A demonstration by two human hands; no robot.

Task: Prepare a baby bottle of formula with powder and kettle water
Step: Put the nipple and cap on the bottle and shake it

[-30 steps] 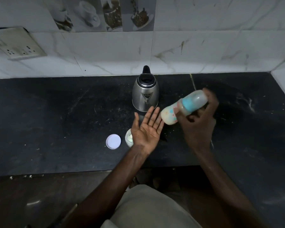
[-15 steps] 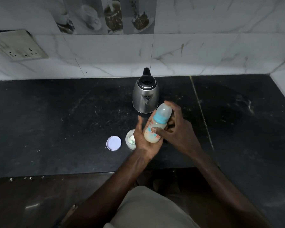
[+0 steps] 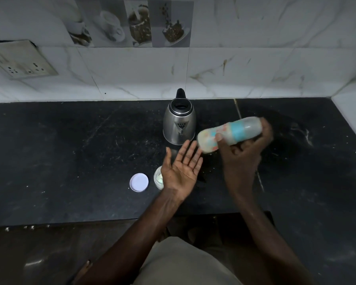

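Now bottle (image 3: 237, 131) lifted off left hand (image 3: 183, 171), tilted sideways in right hand (image 3: 243, 161).

A rounded steel kettle (image 3: 179, 128) has a brushed, softly shining body topped in black plastic. The black stone countertop (image 3: 70, 151) looks matt, scratched and dust-flecked. The white marble-look wall tiles (image 3: 234, 68) are smooth and faintly glossy. A translucent plastic baby bottle (image 3: 230, 134) appears blurred. A round white plastic lid (image 3: 139, 182) looks smooth.

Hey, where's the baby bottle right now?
In the head view, right of centre: the right hand holds the baby bottle tipped nearly sideways above the counter, just right of the kettle, its base near the open left hand.
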